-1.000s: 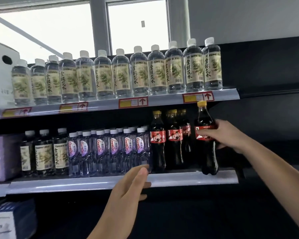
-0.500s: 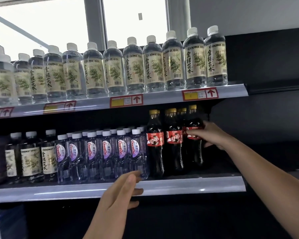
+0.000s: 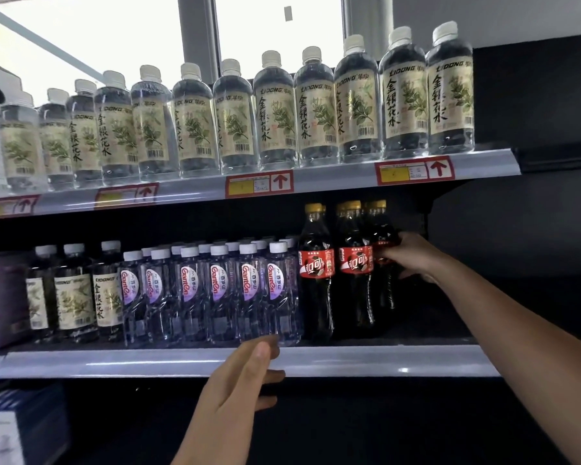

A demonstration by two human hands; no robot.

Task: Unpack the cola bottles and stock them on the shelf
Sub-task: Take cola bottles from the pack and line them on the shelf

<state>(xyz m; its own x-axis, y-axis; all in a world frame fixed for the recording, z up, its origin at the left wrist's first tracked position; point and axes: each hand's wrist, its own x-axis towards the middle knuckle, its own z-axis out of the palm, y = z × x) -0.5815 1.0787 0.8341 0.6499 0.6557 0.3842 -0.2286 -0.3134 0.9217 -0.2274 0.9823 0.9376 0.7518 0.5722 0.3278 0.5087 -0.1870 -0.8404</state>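
Dark cola bottles with yellow caps and red labels stand at the right end of the middle shelf (image 3: 383, 362). Two front cola bottles (image 3: 317, 273) stand side by side. Behind them, my right hand (image 3: 411, 258) grips a further cola bottle (image 3: 383, 236) by its red label, deep in the shelf. My left hand (image 3: 239, 391) hovers with straight fingers just in front of the shelf's front edge, holding nothing.
Small clear water bottles (image 3: 215, 290) fill the middle shelf left of the cola, with herbal-label bottles (image 3: 74, 297) further left. The top shelf (image 3: 316, 182) carries a full row of herbal-label bottles. To the right of the cola is a dark gap. A blue box (image 3: 14, 424) sits low left.
My right hand has carried the cola bottle from the shelf's front edge inward, behind the front cola bottles. My left hand stayed near the shelf edge. The view moved closer.
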